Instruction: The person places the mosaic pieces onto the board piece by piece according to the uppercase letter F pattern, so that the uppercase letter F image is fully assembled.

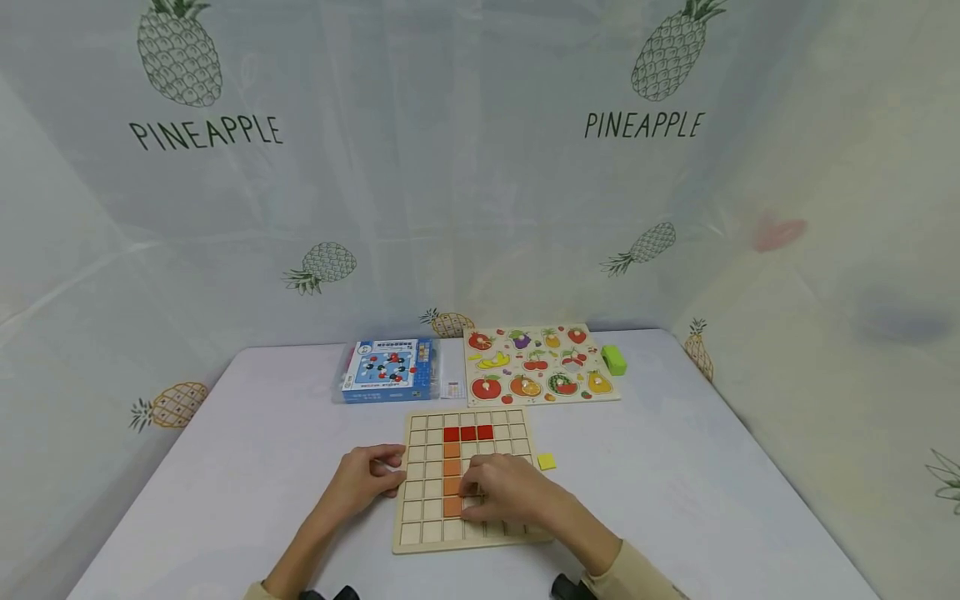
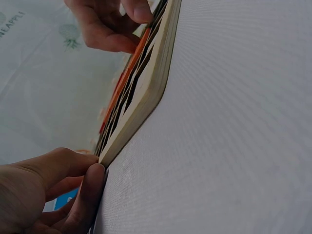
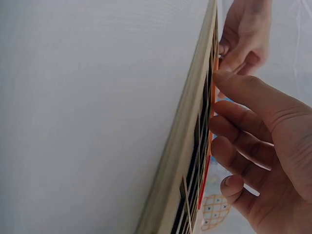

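A wooden grid board (image 1: 432, 533) lies on the table with red square tiles (image 1: 468, 433) in a row and orange square tiles (image 1: 452, 467) in a column below. My left hand (image 1: 363, 481) holds the board's left edge. In the left wrist view, thumb (image 2: 92, 187) and index finger meet at that edge. My right hand (image 1: 510, 490) is over the board, its thumb and fingertips touching the lowest orange tiles. In the right wrist view, the right thumb (image 3: 253, 92) and fingers are apart, with orange beside their tips. The right hand hides some grid cells.
A yellow square tile (image 1: 547, 462) lies right of the board. Behind it are a blue boxed set (image 1: 386, 367) in a clear case, a fruit puzzle board (image 1: 540, 367) and a green block (image 1: 614, 360). A pineapple-print curtain (image 1: 450, 167) hangs behind the white table (image 1: 675, 483).
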The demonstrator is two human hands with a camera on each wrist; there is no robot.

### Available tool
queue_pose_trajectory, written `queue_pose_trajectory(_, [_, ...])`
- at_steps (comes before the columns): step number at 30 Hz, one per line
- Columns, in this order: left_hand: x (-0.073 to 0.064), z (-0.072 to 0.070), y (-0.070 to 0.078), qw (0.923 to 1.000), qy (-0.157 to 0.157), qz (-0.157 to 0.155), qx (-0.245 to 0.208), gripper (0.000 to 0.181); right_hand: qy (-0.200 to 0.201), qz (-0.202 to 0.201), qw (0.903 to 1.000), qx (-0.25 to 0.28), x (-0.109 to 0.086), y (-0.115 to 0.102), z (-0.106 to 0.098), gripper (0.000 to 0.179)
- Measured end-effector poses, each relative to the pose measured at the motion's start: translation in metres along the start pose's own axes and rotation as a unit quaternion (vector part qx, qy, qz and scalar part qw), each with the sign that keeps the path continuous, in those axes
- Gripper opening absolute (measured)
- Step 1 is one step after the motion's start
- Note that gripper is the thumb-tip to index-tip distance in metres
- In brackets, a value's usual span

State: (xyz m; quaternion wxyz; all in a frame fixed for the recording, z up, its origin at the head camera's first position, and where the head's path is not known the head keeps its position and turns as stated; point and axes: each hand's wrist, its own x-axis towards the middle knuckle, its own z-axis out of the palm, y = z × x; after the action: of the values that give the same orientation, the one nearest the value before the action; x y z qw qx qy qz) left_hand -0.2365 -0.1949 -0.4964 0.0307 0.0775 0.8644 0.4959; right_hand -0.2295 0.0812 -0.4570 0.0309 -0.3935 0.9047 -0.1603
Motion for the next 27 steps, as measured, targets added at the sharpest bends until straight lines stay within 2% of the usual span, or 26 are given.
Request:
queue_pose_trajectory(5, [0.0, 0.0, 0.0, 1.0, -0.004, 0.001, -0.005, 0.043, 0.008, 0.042, 0.9989, 0.021, -0.012, 0.012, -0.012, 0.022])
queue_pose_trajectory(13, [0.0, -0.001, 0.001, 1.0, -0.004, 0.002, -0.005, 0.042, 0.041, 0.1, 0.9937, 0.031, -0.044, 0.053, -0.028, 0.027])
queue_pose_trajectory(19, [-0.001, -0.001, 0.001, 1.0, -0.001, 0.004, -0.001, 0.042, 0.059, 0.12, 0.9909, 0.017, -0.061, 0.075, -0.032, 0.029])
queue_pose_trajectory(27, [-0.002, -0.001, 0.001, 1.0, -0.004, 0.002, -0.007, 0.043, 0.059, 0.126, 0.9903, -0.005, -0.068, 0.092, -0.028, 0.024])
